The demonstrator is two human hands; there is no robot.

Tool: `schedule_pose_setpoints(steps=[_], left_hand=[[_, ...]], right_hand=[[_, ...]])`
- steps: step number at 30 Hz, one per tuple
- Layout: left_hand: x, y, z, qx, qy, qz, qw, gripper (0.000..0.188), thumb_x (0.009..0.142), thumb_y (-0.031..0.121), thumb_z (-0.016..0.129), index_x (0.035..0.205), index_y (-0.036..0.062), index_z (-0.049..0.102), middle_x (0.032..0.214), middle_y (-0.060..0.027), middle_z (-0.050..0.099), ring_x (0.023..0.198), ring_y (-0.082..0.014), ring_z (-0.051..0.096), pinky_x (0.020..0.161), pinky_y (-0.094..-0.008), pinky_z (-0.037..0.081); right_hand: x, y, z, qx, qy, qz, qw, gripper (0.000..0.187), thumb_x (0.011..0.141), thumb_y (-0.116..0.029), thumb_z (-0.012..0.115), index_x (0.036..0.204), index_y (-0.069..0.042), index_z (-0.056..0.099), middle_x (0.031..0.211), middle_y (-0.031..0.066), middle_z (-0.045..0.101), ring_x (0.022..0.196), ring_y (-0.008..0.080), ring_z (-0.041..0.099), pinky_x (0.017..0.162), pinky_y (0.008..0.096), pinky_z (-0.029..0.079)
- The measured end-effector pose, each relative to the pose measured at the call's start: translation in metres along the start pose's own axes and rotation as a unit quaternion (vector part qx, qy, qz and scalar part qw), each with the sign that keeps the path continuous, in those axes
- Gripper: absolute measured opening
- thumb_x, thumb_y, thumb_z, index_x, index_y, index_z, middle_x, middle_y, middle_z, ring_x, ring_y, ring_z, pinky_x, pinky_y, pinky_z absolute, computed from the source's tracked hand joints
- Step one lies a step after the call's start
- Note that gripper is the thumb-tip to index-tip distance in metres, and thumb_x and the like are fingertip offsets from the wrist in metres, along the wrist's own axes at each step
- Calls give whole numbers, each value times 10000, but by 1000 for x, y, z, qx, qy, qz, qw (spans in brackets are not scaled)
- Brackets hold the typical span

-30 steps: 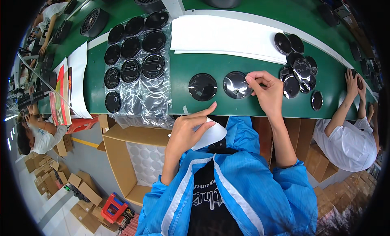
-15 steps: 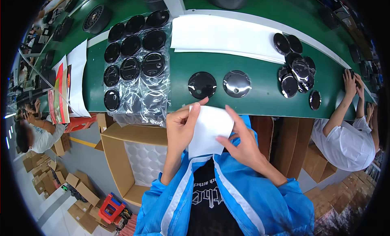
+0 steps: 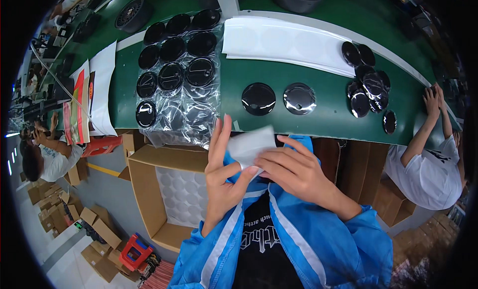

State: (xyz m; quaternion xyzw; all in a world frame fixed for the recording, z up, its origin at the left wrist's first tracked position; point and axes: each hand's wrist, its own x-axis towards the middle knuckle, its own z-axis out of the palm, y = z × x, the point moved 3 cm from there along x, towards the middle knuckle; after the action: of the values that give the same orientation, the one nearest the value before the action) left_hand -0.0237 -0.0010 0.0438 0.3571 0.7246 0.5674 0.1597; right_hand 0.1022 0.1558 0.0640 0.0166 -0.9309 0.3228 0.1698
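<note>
A small white sheet [image 3: 253, 144], blurred by motion, is between my hands in front of the table edge. My left hand [image 3: 224, 175] pinches its lower edge with the thumb, while its other fingers point up. From the other side, my right hand [image 3: 295, 173] presses its fingers and thumb on the same edge. Whether the sheet is a single layer, folded or a pouch, I cannot make out. Just beyond lie two glossy black discs, a left one [image 3: 258, 99] and a right one [image 3: 299, 98], each with a small round mark.
Clear plastic film [image 3: 172, 115] carries rows of black discs at the left. More discs are heaped [image 3: 372, 87] at the right. Long white sheets [image 3: 289, 43] lie at the back. Below the green table [image 3: 328, 117] stands an open carton [image 3: 144, 189]. A co-worker [image 3: 423, 174] is at the right.
The white sheet has tilted and turned between my hands. My left fingers have straightened upward, and my right fingers have closed over its lower edge. The whole view has shifted slightly.
</note>
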Motion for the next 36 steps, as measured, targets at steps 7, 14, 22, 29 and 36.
schedule_pose_setpoints(steps=[7, 14, 22, 29, 36], left_hand=[[-4, -12, -2, -46, -27, 59, 997, 158, 945, 75, 807, 1037, -52, 827, 1388, -253, 748, 1298, -386, 702, 1140, -469, 498], [-6, -23, 10, -102, -63, -192, 974, 147, 1041, 48, 745, 1062, -84, 804, 1030, -104, 801, 809, -92, 667, 671, -246, 500], [1, -29, 26, -186, -27, -224, 956, 184, 1090, 52, 703, 1038, -99, 794, 903, -27, 726, 752, -21, 527, 593, -222, 360], [3, -36, 32, -196, -18, -222, 955, 206, 1094, 69, 708, 1005, -100, 786, 867, 5, 675, 734, -12, 482, 579, -223, 332], [2, -55, 26, -184, -3, -230, 956, 213, 1091, 92, 720, 1012, -94, 786, 859, 18, 671, 718, -4, 471, 567, -222, 326]], right_hand=[[-4, 10, 14, 183, -26, 84, 979, 400, 814, -42, 899, 1204, -25, 808, 1078, 112, 764, 927, 280, 773, 785, 415, 642], [1, 20, 14, 77, 66, 49, 994, 338, 799, 9, 861, 1133, -17, 812, 985, 84, 747, 813, 238, 740, 625, 361, 600], [-3, 40, 17, 28, 113, -8, 993, 294, 790, 19, 879, 1073, -40, 831, 991, 78, 755, 822, 239, 736, 627, 341, 596], [6, 43, 18, 56, 121, 33, 991, 269, 743, -3, 882, 1003, -51, 834, 1005, 78, 761, 865, 246, 739, 667, 351, 607], [5, 40, 15, -28, 100, -29, 994, 169, 804, -19, 872, 967, -33, 826, 1011, 90, 769, 901, 260, 743, 715, 352, 622]])
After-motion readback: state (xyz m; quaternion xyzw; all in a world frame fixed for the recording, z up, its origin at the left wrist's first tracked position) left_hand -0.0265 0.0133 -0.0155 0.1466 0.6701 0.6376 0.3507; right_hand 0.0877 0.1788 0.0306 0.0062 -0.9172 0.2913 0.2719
